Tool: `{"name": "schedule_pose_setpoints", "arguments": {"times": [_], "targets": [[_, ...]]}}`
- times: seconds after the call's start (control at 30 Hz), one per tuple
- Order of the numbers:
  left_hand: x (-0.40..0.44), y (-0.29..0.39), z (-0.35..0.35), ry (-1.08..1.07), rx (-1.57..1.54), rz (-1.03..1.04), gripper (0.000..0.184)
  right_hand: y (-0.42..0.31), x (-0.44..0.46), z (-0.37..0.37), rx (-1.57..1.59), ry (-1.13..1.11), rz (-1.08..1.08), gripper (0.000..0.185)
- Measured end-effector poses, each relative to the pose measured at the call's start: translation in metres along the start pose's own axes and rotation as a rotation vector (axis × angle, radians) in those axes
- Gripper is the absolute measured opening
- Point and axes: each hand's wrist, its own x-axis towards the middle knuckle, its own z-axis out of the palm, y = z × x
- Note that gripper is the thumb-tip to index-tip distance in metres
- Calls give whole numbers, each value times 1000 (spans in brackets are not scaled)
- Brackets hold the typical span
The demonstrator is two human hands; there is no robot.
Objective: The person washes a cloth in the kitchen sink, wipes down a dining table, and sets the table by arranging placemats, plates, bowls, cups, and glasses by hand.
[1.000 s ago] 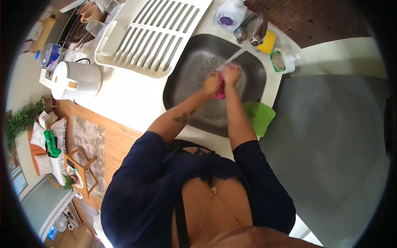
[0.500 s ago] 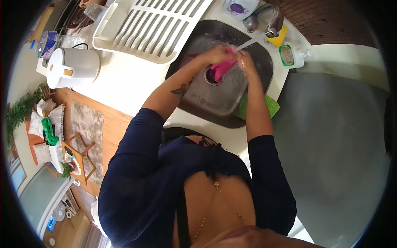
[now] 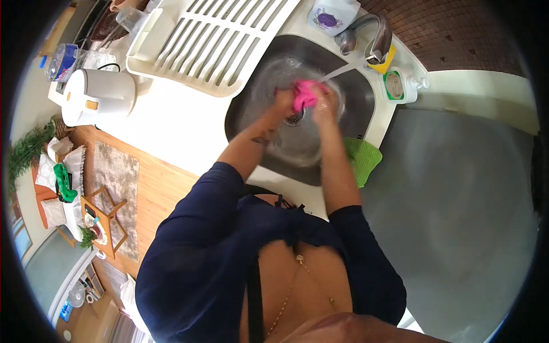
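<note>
A bunched pink cloth is between my two hands, over the drain of the grey sink. My left hand grips the cloth's left side. On its right side, my right hand is closed on it, slightly blurred. Water runs from the dark metal faucet in a slanting stream onto the cloth and my right hand. A green cloth hangs over the sink's near right edge, beside my right forearm.
A white dish rack stands left of the sink, with a white kettle beyond it. Behind the sink are a white bottle with a purple label, a yellow sponge and a soap dispenser.
The pink cloth is now bunched together instead of hanging stretched. My hands have come down from the stream, with the cloth between them, and the view has shifted slightly.
</note>
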Motion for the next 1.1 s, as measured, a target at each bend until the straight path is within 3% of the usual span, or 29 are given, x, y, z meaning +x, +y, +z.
{"name": "schedule_pose_setpoints", "arguments": {"times": [0.03, 0.1, 0.13, 0.23, 0.27, 0.3, 0.37, 0.4, 0.43, 0.5, 0.53, 0.57, 0.6, 0.63, 0.7, 0.73, 0.8, 0.87, 0.9, 0.93, 1.0, 1.07, 1.1], "targets": [[-5, -9, 12, 36, 167, 11, 38, 10, 4, 12, 3, -2, -3, 28], [-19, -11, 30, 90, 334, -40, 38, 28, 15, 24, -474, 367, -250, 18], [-28, -6, 42, 108, 371, -61, 38, 19, 24, 9, -548, 343, -344, 15], [-10, -11, 52, 341, 897, -45, 39, 12, 27, 0, -335, 403, -223, 14], [-9, -1, 37, 118, 1265, 99, 31, 18, 24, 10, -657, 443, -222, 10], [-5, 7, 33, 116, 1265, 100, 31, 24, 22, 15, -657, 444, -223, 10], [7, 18, 30, -205, 1453, 132, 31, 43, 16, 12, -576, 419, -282, 9], [-28, 46, 58, -22, 953, -47, 31, 46, 20, -1, -753, 422, -228, 12], [-34, 49, 61, -9, 952, -57, 31, 59, 26, -22, -753, 413, -215, 12], [-33, 53, 62, -215, 642, -111, 32, 85, 47, -53, -757, 364, -465, 21], [-29, 57, 57, -292, 832, 35, 34, 75, 43, -49, -757, 348, -457, 21], [-25, 62, 52, -341, 1018, 198, 36, 62, 41, -48, -624, 123, -355, 24], [-34, 81, 65, -319, 1114, 85, 39, 46, 38, -46, -485, -91, -249, 27], [-37, 90, 69, -300, 1213, -30, 41, 37, 37, -46, -483, -95, -246, 27], [-39, 96, 52, -417, 1316, 28, 42, 17, 39, -45, -580, -357, 65, 30], [-38, 97, 38, -538, 1413, 86, 43, 9, 42, -44, -581, -360, 65, 30], [-37, 98, 5, -524, 1647, 208, 38, -2, 45, -42, -484, -202, -51, 31], [-12, 85, -47, -625, 1877, 72, 32, -8, 49, -48, -439, -138, -112, 30], [14, 65, -81, -626, 1880, 84, 32, -13, 54, -48, -391, -82, -179, 29], [42, 40, -118, -438, 1564, 221, 29, -22, 52, -47, -389, -79, -186, 29], [39, 35, -118, -260, 1234, 324, 27, -39, 31, -51, -1103, -341, -382, 28], [-6, 67, -46, 89, 272, 36, 25, -36, 25, -54, -1148, -346, -306, 29], [-8, 58, -33, 84, 267, 44, 25, -35, 28, -54, -1192, -351, -241, 31]]}}
